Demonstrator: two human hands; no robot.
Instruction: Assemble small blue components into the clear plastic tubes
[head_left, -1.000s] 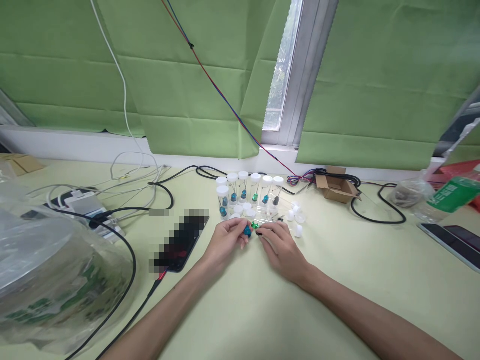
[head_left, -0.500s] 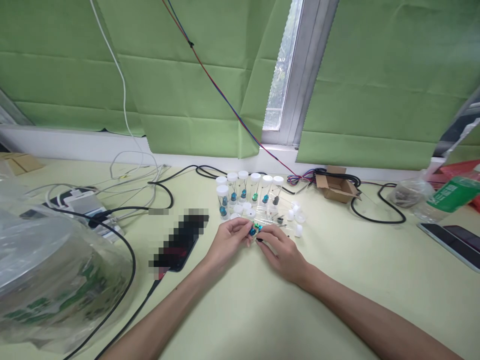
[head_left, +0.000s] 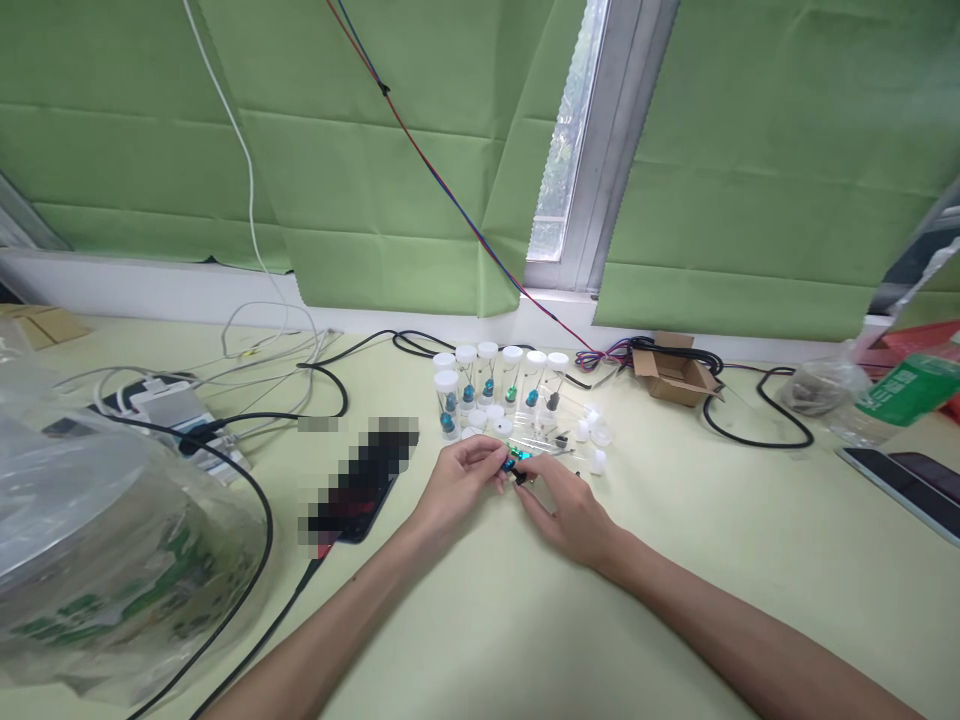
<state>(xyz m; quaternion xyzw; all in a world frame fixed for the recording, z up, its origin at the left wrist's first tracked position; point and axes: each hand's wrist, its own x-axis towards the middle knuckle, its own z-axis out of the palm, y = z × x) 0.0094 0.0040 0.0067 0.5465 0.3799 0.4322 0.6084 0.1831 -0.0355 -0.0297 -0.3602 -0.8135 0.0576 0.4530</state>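
Note:
My left hand point(head_left: 466, 478) is closed, its thumb and fingers pinching a small shiny blue piece point(head_left: 508, 465). Close against it, my right hand point(head_left: 566, 502) pinches a small black piece point(head_left: 519, 477). The two pieces seem to touch, though the fingertips hide part of them. Just beyond the fingers lie small green and teal parts point(head_left: 519, 454). Behind my hands stands a row of clear capped vials point(head_left: 511, 375) with blue, green and dark pieces inside. Loose white caps point(head_left: 496, 414) lie in front of the vials.
More clear vials and white caps point(head_left: 598, 461) lie to the right of the row. A dark phone point(head_left: 371, 495) with a cable is left of my hands. Further out are a small cardboard box point(head_left: 675, 380), a bottle point(head_left: 892, 400) and a large plastic bag point(head_left: 127, 560).
The black piece in my right fingers has come up against the blue piece, and more of it shows. My right fingertips have shifted slightly. My left hand is nearly still.

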